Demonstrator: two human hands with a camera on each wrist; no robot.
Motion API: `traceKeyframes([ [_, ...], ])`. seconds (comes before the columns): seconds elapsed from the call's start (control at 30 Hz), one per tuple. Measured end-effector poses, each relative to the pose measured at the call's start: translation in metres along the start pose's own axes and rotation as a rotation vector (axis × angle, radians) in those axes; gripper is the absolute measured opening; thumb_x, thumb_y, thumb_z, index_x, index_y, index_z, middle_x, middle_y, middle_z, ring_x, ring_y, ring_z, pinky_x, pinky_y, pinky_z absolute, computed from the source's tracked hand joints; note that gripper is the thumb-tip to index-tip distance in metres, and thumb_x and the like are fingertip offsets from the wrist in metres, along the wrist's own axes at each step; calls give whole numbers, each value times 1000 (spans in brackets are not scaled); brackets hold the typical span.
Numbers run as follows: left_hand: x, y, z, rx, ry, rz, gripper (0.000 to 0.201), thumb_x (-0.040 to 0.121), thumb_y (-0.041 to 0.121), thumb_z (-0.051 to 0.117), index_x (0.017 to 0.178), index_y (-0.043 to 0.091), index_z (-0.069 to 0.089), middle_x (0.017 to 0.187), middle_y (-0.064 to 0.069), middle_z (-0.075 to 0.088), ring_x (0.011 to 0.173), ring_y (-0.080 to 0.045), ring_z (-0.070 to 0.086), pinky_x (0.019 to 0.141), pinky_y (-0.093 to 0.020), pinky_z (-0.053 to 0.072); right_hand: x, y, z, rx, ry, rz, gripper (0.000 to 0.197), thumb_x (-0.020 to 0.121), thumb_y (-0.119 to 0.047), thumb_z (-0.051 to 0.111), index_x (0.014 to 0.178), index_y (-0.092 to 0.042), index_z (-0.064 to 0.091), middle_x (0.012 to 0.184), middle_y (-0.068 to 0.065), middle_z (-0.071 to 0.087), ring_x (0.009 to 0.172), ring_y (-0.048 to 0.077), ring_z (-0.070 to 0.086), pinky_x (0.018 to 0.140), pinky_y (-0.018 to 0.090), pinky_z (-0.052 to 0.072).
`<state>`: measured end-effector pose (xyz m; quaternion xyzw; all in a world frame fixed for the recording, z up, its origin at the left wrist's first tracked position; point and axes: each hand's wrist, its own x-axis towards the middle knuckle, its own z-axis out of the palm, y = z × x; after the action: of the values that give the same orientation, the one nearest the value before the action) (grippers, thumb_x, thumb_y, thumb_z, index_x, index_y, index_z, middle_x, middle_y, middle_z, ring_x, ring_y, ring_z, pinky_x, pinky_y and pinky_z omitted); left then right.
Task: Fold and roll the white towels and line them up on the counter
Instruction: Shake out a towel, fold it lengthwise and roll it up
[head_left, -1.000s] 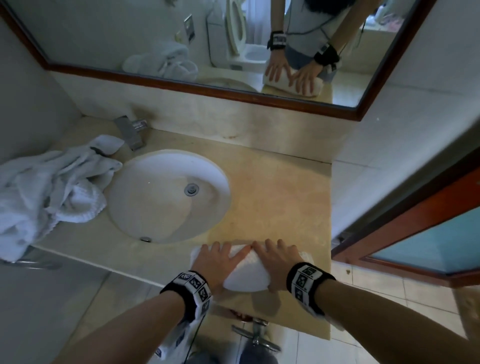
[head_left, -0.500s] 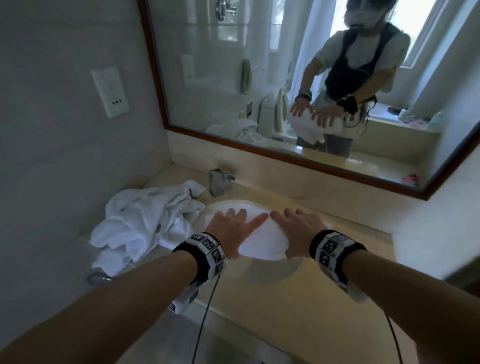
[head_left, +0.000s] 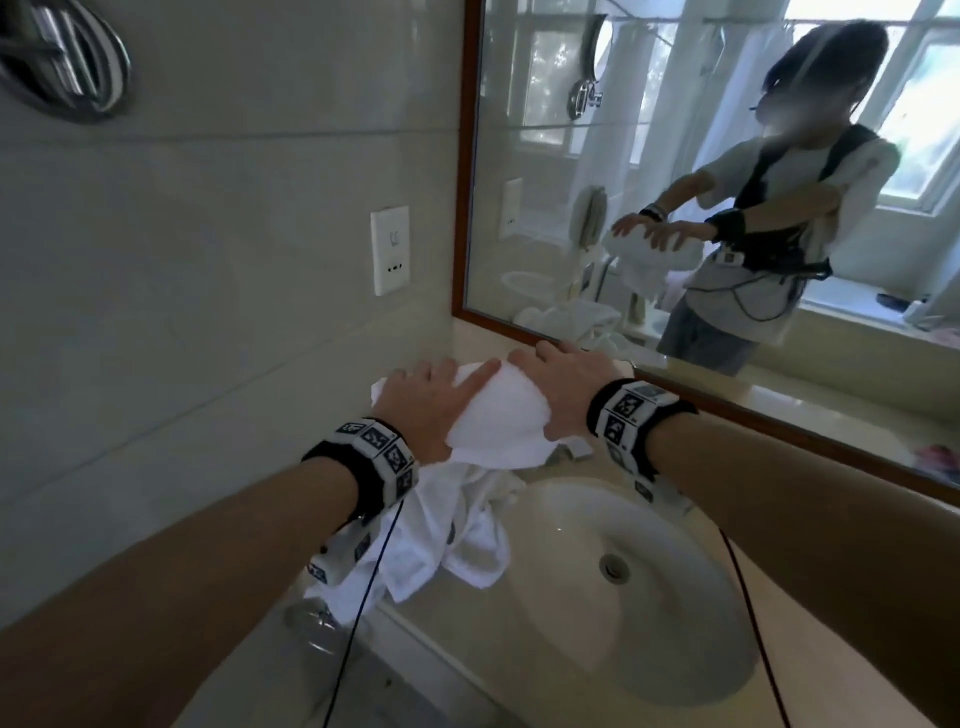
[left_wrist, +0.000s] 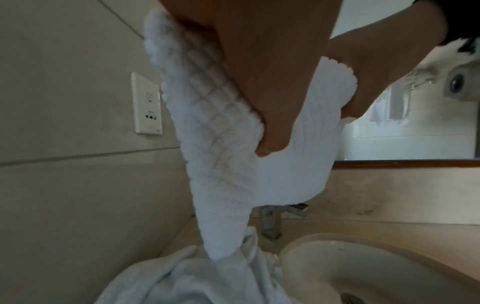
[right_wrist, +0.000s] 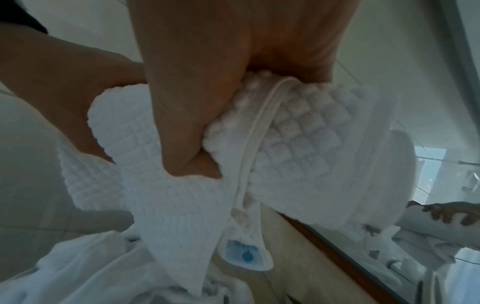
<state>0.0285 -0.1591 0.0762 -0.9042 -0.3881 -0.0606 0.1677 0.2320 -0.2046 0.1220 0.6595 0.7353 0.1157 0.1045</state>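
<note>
Bathroom counter (head_left: 810, 670) with a sink (head_left: 639, 587) under a wood-framed mirror (head_left: 675, 171): both hands lift a rolled towel (head_left: 493, 415).

Left hand (head_left: 423, 410) and right hand (head_left: 558, 387) grip the white waffle-weave roll from either side, fingers over its top and thumbs curled beneath, holding it in the air above the counter's back corner near the tap (left_wrist: 275, 222). One loose end hangs down and reaches a crumpled heap of towels (head_left: 447, 540) lying left of the sink. A wall socket (head_left: 390, 250) sits on the tiled wall at left.
</note>
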Motion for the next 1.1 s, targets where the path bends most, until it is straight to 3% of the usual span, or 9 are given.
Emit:
traceKeyframes([
  [0.13,37,-34,20,7,-31,-58,113,66,48,67,146,36,-12,128,-9,42,102,-29,49,75,-39,43,71,8,8,-16,28,-29,94,55,-37,77,133,-31,24,124,0,45,110,27,47,76,41,48],
  [0.37,122,-76,81,4,-48,-119,113,68,42,69,144,36,-13,131,-12,41,101,-32,49,80,-42,43,186,36,51,-89,153,-57,85,66,-34,74,137,-25,27,131,3,45,117,29,44,93,44,36],
  [0.47,145,-88,114,-11,-20,-173,106,64,37,71,147,36,6,121,-14,52,88,-33,54,73,-45,48,224,37,76,-101,187,-61,87,60,-32,80,133,-18,34,122,6,52,109,31,51,86,44,43],
  [0.6,150,-92,166,-43,4,-221,85,68,31,54,146,34,21,119,-17,56,92,-36,56,80,-52,48,266,31,129,-20,260,-137,104,28,-36,89,116,-13,39,98,14,64,83,34,60,68,46,50],
  [0.67,155,-90,199,-80,-17,-277,83,68,33,52,146,35,24,118,-17,57,95,-37,57,83,-55,47,289,27,160,11,274,-177,93,38,-35,89,115,-14,41,98,14,65,83,34,62,68,46,52],
  [0.73,159,-85,223,-101,-59,-309,89,67,39,66,146,35,25,120,-17,54,99,-38,55,86,-57,45,304,22,185,43,291,-202,80,50,-30,85,115,-13,41,101,16,65,85,35,62,70,47,53],
  [0.9,178,-72,261,-141,-181,-362,117,41,40,83,145,35,29,125,-19,48,106,-39,47,87,-60,43,336,26,229,90,261,-233,81,44,-22,88,110,-10,43,99,17,62,83,37,61,70,47,54],
  [1.0,191,-63,273,-176,-268,-407,122,46,42,81,148,38,15,131,-18,37,112,-38,39,93,-61,37,354,29,249,138,244,-255,70,49,-18,86,105,-11,44,91,15,60,77,34,60,66,44,54],
  [1.1,194,-56,292,-179,-333,-458,105,77,38,61,144,41,-20,147,-16,18,128,-38,27,105,-59,19,369,30,268,146,205,-320,62,54,-19,82,102,-11,44,88,14,61,76,33,61,68,43,54],
])
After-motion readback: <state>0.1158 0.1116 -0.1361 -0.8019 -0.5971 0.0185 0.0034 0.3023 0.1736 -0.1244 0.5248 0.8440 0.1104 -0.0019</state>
